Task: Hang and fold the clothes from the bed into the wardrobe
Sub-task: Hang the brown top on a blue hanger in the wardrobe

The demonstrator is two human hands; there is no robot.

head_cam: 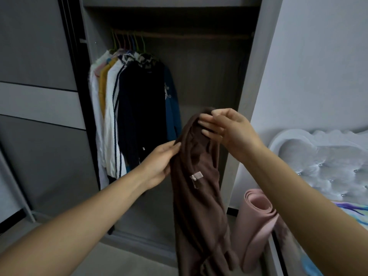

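Open wardrobe (199, 80), both hands pinching brown garment (199, 196)

The single head-worn camera looks forward and slightly down from close behind the person's arms, facing the open wardrobe (175, 80), with the bed (328, 166) at right.

Inside the wardrobe (249, 120), the hanging clothes (127, 108) are crowding the left end of the rail (189, 35), and the right part of the rail is staying bare, with open room under it. The brown garment (199, 196) is hanging in front of this opening. A rolled pink mat (256, 222) is leaning near the wardrobe's right edge, narrowing the low passage beside the bed (328, 160).
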